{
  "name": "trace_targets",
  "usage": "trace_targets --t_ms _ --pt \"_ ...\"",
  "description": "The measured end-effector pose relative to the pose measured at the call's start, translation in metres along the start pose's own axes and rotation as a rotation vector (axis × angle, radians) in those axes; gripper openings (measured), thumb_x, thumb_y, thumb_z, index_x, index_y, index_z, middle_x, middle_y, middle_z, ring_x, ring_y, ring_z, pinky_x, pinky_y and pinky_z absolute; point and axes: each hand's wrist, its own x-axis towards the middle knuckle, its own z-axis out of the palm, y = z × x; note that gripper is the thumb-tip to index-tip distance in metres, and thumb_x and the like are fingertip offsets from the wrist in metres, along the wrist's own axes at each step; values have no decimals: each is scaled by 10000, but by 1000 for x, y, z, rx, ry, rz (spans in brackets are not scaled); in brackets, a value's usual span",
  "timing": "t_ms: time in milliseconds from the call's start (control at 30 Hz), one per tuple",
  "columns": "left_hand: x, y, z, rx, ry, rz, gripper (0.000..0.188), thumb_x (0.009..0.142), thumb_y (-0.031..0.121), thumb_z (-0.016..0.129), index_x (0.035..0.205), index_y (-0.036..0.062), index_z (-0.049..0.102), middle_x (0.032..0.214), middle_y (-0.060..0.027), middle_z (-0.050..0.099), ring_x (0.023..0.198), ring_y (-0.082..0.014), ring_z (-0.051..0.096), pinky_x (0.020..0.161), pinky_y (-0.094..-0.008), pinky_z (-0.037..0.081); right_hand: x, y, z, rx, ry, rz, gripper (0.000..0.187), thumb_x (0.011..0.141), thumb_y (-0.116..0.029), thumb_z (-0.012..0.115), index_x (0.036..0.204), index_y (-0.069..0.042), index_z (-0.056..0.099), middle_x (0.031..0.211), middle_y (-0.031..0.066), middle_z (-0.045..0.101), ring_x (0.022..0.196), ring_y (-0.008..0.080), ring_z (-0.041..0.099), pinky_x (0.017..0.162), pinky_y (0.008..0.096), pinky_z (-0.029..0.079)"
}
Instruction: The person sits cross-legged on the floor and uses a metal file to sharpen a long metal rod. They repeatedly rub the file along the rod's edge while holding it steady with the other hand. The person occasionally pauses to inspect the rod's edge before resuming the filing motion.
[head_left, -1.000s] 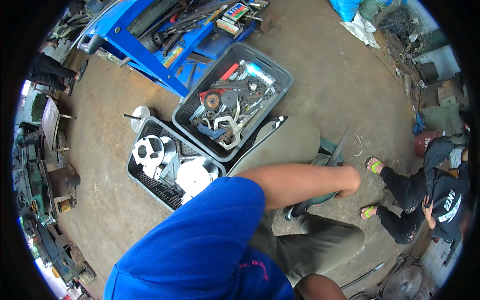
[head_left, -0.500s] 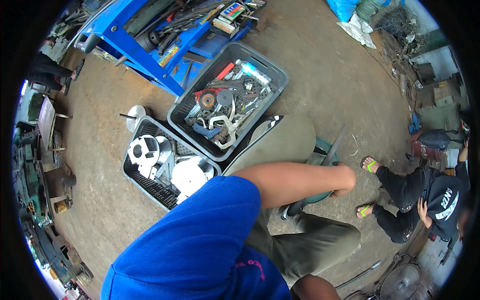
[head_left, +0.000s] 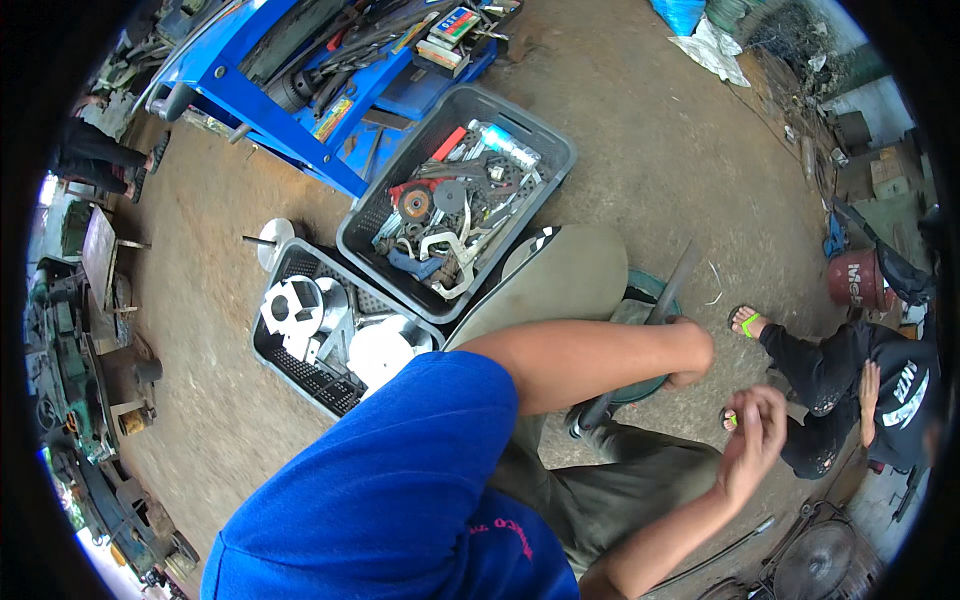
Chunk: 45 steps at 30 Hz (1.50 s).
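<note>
My left arm, in a blue sleeve, reaches across to the right. My left hand is bent down over a green round tub, beside a long grey bar that slants up out of it. The fingers point down and are mostly hidden, so their grip does not show. A flat grey piece lies by the bar, partly under my forearm. My right hand is raised right of the tub, with fingers loosely bent and nothing visible in them.
A dark crate of mixed tools stands against a blue tool cart. Another black crate holds shiny metal parts, with a metal disc on a shaft behind it. A person in black sits at right, above a fan.
My right hand has come up into view from the lower edge. My left hand stays at the tub, its fingers slightly more curled. The seated person's arm has shifted.
</note>
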Motion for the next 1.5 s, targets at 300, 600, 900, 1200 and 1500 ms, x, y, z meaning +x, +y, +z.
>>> trace_targets --t_ms 300,600,900,1200,1500 --pt "0 4 5 -48 -1 -101 706 644 243 909 1303 202 656 1325 -90 633 1232 -340 577 1018 -620 432 7 89 22 -540 -239 188 240 873 -49 673 1084 14 577 838 143 695 755 219 689 694 352 523" --pt "7 8 13 -13 -72 -99 649 674 288 897 1275 190 672 1308 -73 647 1207 -333 591 1001 -581 443 6 74 24 -568 -332 209 232 843 3 639 1053 37 547 813 198 702 751 314 713 688 394 528" --pt "4 8 13 -2 -50 -104 675 665 295 905 1287 189 667 1313 -67 645 1225 -325 583 1020 -565 437 6 79 25 -555 -339 196 277 823 27 638 1083 41 545 826 201 705 769 315 717 700 391 531" --pt "2 8 11 -31 -50 -108 682 652 267 910 1286 196 668 1320 -90 638 1225 -332 585 996 -576 457 6 81 27 -584 -370 238 346 811 34 635 1150 43 564 855 210 709 795 325 719 728 397 535" --pt "-4 9 11 -47 -31 -101 704 636 246 920 1285 146 665 1352 -123 612 1256 -360 561 1012 -607 439 5 84 26 -579 -391 257 339 809 34 628 1144 49 572 877 219 712 812 328 723 734 399 538"
